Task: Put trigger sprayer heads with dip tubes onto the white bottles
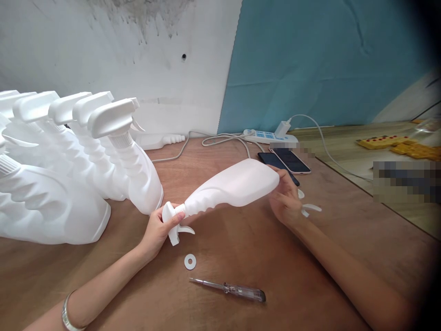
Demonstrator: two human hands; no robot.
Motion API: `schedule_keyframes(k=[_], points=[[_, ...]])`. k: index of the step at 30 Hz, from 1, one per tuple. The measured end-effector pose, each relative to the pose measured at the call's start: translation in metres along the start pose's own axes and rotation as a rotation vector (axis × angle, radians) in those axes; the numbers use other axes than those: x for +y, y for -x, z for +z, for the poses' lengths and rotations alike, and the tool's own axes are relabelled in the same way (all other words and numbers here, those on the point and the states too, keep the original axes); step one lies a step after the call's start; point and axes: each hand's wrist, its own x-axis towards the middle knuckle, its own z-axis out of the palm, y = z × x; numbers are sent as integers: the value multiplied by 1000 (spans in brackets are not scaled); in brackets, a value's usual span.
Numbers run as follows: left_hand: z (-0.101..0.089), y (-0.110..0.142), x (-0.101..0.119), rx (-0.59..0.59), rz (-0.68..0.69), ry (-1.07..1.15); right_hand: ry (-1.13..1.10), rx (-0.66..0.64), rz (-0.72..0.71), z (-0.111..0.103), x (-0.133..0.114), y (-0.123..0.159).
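Note:
A white spray bottle (237, 181) is held on its side above the table, its base to the right. My left hand (161, 227) is closed round the neck and collar of its trigger head (171, 220), thumb on the collar. At the other end, my right hand (285, 197) grips the bottle's base, with some fingers hidden behind it. Below the trigger head lies a white flat ring (190, 262). A screwdriver (237, 290) with a clear handle rests in front of it, its tip to the left.
Several white spray bottles (138, 179) with trigger heads stand at the left. Behind lie another white bottle (160, 141), a power strip (262, 136) with a plugged-in charger (283, 128) and two phones (292, 161). Small white plastic pieces (312, 209) lie beside my right wrist.

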Motion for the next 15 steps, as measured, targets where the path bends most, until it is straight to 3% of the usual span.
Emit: schedule_keyframes(k=[7, 15], points=[[4, 5, 6, -15, 23, -103, -104, -44, 82, 6, -10, 2], [19, 18, 21, -99, -37, -40, -81, -47, -14, 12, -23, -8]])
